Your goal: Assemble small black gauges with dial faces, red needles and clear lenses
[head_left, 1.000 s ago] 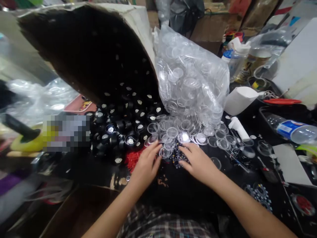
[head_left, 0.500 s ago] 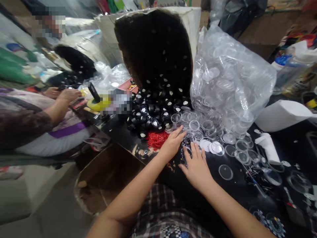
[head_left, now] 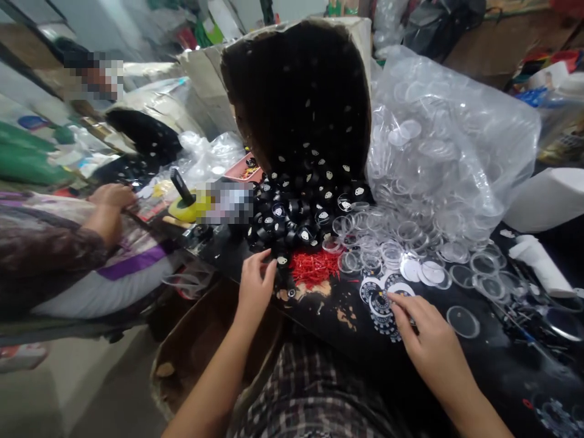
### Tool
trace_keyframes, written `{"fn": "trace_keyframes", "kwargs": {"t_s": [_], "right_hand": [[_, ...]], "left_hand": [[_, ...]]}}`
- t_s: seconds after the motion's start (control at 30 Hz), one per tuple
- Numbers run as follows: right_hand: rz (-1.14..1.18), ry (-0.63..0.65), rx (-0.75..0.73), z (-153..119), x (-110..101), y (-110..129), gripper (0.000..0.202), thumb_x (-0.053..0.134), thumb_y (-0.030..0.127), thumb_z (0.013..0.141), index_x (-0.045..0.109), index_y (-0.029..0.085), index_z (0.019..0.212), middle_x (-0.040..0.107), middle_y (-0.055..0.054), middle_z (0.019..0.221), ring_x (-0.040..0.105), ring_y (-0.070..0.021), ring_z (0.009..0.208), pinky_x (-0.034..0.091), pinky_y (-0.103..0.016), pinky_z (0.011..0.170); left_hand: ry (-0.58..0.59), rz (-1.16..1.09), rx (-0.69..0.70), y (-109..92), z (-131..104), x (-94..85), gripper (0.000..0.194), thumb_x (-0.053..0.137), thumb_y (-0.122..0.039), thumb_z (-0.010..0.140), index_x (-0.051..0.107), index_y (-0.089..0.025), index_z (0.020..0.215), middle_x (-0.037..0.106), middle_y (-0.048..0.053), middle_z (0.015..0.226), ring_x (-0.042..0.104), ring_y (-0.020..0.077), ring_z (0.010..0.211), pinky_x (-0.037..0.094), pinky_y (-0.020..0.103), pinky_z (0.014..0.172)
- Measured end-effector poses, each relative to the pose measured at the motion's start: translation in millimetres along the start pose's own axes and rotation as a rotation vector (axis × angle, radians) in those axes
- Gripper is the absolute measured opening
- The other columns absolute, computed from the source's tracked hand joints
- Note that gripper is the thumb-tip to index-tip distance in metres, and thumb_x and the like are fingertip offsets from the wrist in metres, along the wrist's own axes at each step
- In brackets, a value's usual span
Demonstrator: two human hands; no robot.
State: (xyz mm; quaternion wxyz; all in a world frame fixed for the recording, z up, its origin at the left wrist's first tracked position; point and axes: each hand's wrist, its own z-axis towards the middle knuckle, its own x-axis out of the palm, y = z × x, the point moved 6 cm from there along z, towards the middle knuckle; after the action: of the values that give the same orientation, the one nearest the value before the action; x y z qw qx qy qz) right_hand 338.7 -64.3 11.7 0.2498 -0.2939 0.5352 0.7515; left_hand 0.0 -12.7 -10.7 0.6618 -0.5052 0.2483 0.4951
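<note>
My left hand [head_left: 258, 283], thumb and fingers apart, reaches to the near edge of a pile of black round parts [head_left: 292, 222], with nothing seen in it. A heap of red hands or pointers [head_left: 314, 267] lies to its right. At the patterned dials [head_left: 381, 304], my right hand [head_left: 424, 328] has its thumb and index finger close together at the edge of one; whether it grips that dial is unclear. Clear round covers [head_left: 392, 252] and white discs [head_left: 431, 272] spread just beyond the dials.
Behind the black parts stands a large box [head_left: 296, 91] with a dark inside. A plastic bag [head_left: 451, 140] of clear covers is at its right. A white roll [head_left: 542, 264] lies farther right. Another person's arm [head_left: 103, 225] is at the left.
My left hand has moved left from the clear covers to the black parts. My right hand has shifted right, its fingers drawn together at the dials. The view has also shifted.
</note>
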Motion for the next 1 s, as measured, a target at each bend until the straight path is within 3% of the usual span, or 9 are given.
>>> {"fn": "trace_keyframes", "kwargs": {"t_s": [0.17,0.27,0.33,0.47,0.53,0.67,0.77,0.9,1.0], "right_hand": [[0.043,-0.021,0.165,-15,10,5,0.022,0.048,0.028,0.099,0.066,0.022,0.11,0.069,-0.005,0.102,0.064,-0.0195,0.095,0.048,-0.034,0.088],[-0.019,-0.014,0.27,-18,15,1,0.025,0.047,0.027,0.099,0.065,0.021,0.113,0.066,-0.006,0.102,0.064,-0.0195,0.094,0.049,-0.033,0.087],[-0.097,0.038,0.322,-17,21,-1,0.03,0.05,0.028,0.096,0.062,0.019,0.123,0.064,-0.008,0.107,0.063,-0.0211,0.094,0.051,-0.035,0.085],[-0.239,0.059,0.325,-15,26,4,0.047,0.055,0.037,0.093,0.054,0.02,0.136,0.058,-0.011,0.116,0.061,-0.0258,0.099,0.052,-0.041,0.087],[-0.273,0.019,0.302,-14,26,3,0.045,0.051,0.042,0.094,0.056,0.022,0.134,0.058,-0.01,0.113,0.061,-0.026,0.098,0.051,-0.043,0.088],[-0.261,0.037,0.228,-12,32,-6,0.039,0.049,0.048,0.094,0.062,0.025,0.124,0.058,-0.007,0.108,0.063,-0.021,0.085,0.052,-0.037,0.08],[-0.223,0.052,0.233,-14,31,-7,0.035,0.05,0.046,0.095,0.063,0.027,0.122,0.058,-0.005,0.11,0.062,-0.0159,0.077,0.053,-0.032,0.073],[-0.18,0.045,0.234,-16,27,-1,0.032,0.05,0.043,0.096,0.063,0.027,0.121,0.059,-0.005,0.112,0.063,-0.0156,0.083,0.052,-0.03,0.076],[-0.155,0.041,0.239,-18,24,1,0.03,0.051,0.04,0.096,0.065,0.027,0.119,0.06,-0.007,0.113,0.064,-0.017,0.088,0.052,-0.031,0.08]], "left_hand": [[0.177,-0.022,0.127,12,13,21.0,0.046,0.065,-0.037,0.084,0.058,-0.023,0.128,0.054,0.015,0.135,0.049,0.0346,0.128,0.033,0.054,0.11],[0.162,-0.079,0.16,20,11,21.7,0.046,0.063,-0.039,0.085,0.058,-0.023,0.127,0.058,0.015,0.127,0.052,0.0366,0.121,0.037,0.055,0.105],[0.111,-0.153,0.085,30,9,18.4,0.058,0.073,-0.044,0.076,0.058,-0.024,0.128,0.059,0.012,0.119,0.059,0.0342,0.107,0.047,0.053,0.096],[0.092,-0.446,-0.174,28,0,7.9,0.068,0.081,-0.044,0.067,0.059,-0.023,0.127,0.055,0.01,0.123,0.059,0.0283,0.105,0.049,0.047,0.099],[0.16,-0.793,-0.419,19,-2,12.2,0.06,0.077,-0.039,0.073,0.058,-0.025,0.127,0.058,0.007,0.124,0.061,0.0227,0.109,0.05,0.039,0.1],[0.288,-1.564,-0.937,-15,3,31.4,0.024,0.059,-0.034,0.09,0.066,-0.017,0.106,0.069,0.007,0.108,0.069,0.0167,0.095,0.058,0.028,0.086],[0.448,-1.772,-1.115,-44,8,35.9,0.03,0.05,-0.033,0.097,0.067,-0.009,0.104,0.072,0.011,0.099,0.072,0.0156,0.087,0.06,0.022,0.079],[0.559,-1.828,-1.109,-65,13,42.3,0.045,0.04,-0.044,0.1,0.066,-0.008,0.105,0.073,0.012,0.097,0.072,0.0143,0.077,0.06,0.021,0.069],[0.546,-1.758,-0.846,-67,22,48.2,0.039,0.051,-0.049,0.094,0.065,-0.014,0.105,0.072,0.01,0.1,0.071,0.0138,0.076,0.059,0.023,0.07]]}}
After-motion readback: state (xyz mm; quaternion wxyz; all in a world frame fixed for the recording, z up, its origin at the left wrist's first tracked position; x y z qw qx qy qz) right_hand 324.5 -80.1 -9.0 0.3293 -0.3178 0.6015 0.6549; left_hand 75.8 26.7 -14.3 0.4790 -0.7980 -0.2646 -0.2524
